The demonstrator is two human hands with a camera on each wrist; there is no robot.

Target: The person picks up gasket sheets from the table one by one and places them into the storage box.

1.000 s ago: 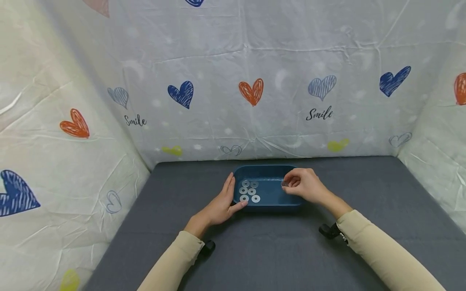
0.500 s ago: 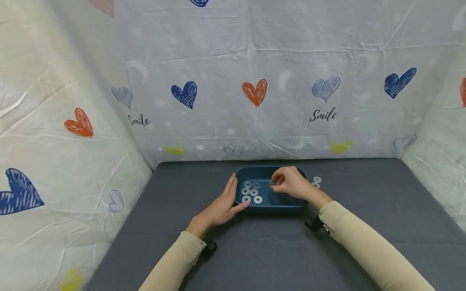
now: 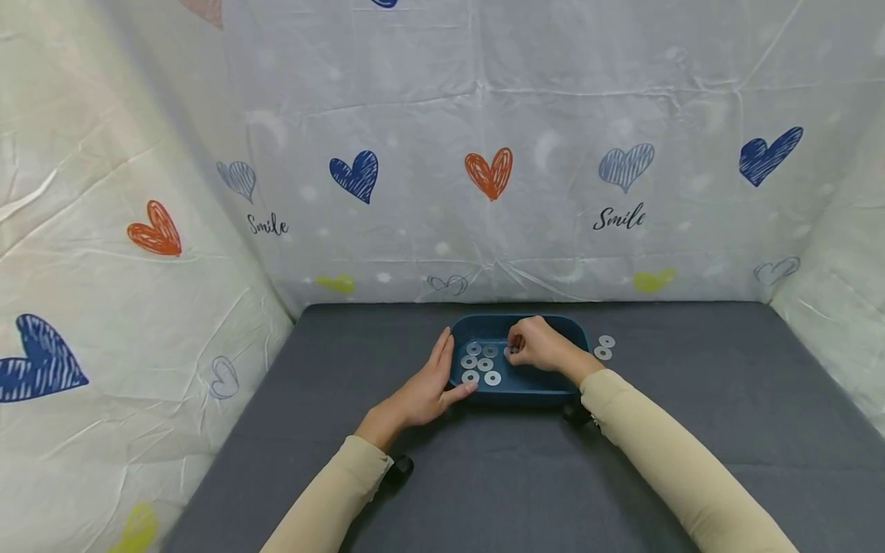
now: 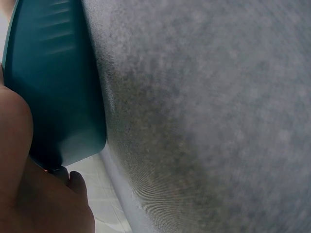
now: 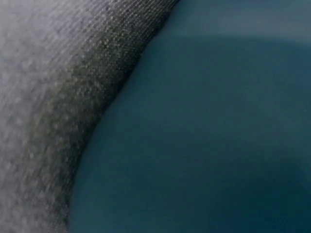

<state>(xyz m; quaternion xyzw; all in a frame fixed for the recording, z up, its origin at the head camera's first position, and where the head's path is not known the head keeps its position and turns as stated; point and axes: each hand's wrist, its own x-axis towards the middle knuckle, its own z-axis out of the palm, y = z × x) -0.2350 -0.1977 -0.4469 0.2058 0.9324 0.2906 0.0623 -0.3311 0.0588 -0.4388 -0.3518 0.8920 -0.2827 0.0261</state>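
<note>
A blue oblong tray (image 3: 532, 398) sits near the table's far edge. My left hand (image 3: 418, 392) rests against its left end, fingers straight along the outside and thumb over the front rim. The left wrist view shows that hand (image 4: 43, 199) beside the tray's outer wall (image 4: 58, 92). Inside the tray, my right hand (image 3: 542, 346) pinches a flat metal washer (image 3: 508, 352) low over the floor; whether it touches the floor I cannot tell. Several washers (image 3: 485, 364) lie in pairs at the tray's left side. Only the tray's wall (image 5: 194, 136) and cloth show in the right wrist view.
Two loose washers (image 3: 603, 353) lie on the table just right of the tray. Dark grey cloth (image 3: 498, 476) covers the table. A pale curtain printed with hearts (image 3: 415, 246) hangs close behind the tray, with more of it at the sides.
My right hand has moved left inside the tray with the washer, uncovering the two washers on the table. My left hand stays at the tray's left end. The head view has shifted slightly.
</note>
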